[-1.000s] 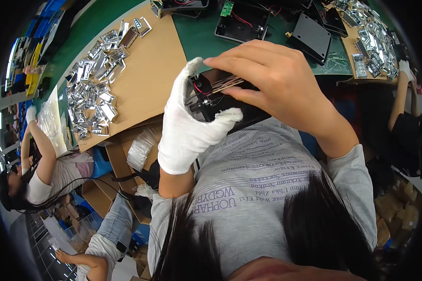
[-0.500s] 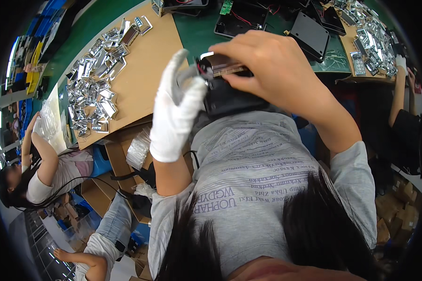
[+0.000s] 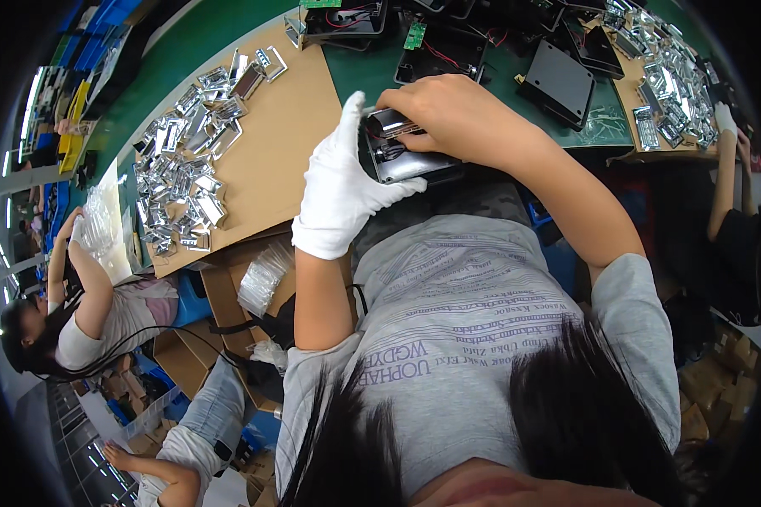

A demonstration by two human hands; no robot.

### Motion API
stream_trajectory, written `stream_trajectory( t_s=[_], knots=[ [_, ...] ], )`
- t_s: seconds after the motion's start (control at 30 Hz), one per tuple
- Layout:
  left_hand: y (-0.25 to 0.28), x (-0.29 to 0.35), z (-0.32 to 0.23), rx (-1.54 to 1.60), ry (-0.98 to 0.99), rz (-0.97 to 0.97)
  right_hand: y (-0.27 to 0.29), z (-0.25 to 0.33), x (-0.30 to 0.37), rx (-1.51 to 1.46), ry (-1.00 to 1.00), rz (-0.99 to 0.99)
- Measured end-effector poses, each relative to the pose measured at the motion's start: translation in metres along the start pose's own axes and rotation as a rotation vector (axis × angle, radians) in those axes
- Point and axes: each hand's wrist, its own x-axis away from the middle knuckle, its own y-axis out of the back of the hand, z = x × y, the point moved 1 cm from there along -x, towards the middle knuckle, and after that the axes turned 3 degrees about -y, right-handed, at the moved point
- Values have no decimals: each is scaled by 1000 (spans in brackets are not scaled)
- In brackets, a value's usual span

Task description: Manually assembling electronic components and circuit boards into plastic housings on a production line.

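Note:
A black rectangular casing (image 3: pixel 423 167) sits in front of my body at the table's near edge. My left hand (image 3: pixel 338 182), in a white glove, spans its left end, thumb along the near side and fingers reaching up the far side. Inside the casing, dark wires (image 3: pixel 387 152) show beside a shiny surface. My bare right hand (image 3: pixel 457 122) reaches across from the right, its fingers bent around a shiny curved metal piece (image 3: pixel 387 123) above the casing's far part. The right fingertips partly hide that piece.
Many chrome frames (image 3: pixel 190 160) are piled on the cardboard sheet (image 3: pixel 279 127) at left. Open black casings with wires (image 3: pixel 440 55) and a closed black casing (image 3: pixel 554 80) lie on the green table. More metal parts (image 3: pixel 672 80) lie far right. Co-workers (image 3: pixel 101 296) sit at both sides.
My left hand has moved from pinching near the wires to spreading around the casing's end. The casing has tilted, so its inside shows more. My right hand has shifted slightly left and down.

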Motion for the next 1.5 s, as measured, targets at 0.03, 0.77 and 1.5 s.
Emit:
stream_trajectory(
  t_s=[0.03, 0.77, 1.5],
  knots=[
    [0, -1, 0, 2, 1, 3, -1, -2, 0, 0, -3, 2],
    [11, -3, -35, -860, -334, -299, -11, -5, 11, -110, 58, -177],
    [11, -24, -34, -961, -311, -70, -15, -6, 12, -151, 58, -189]
  ],
)
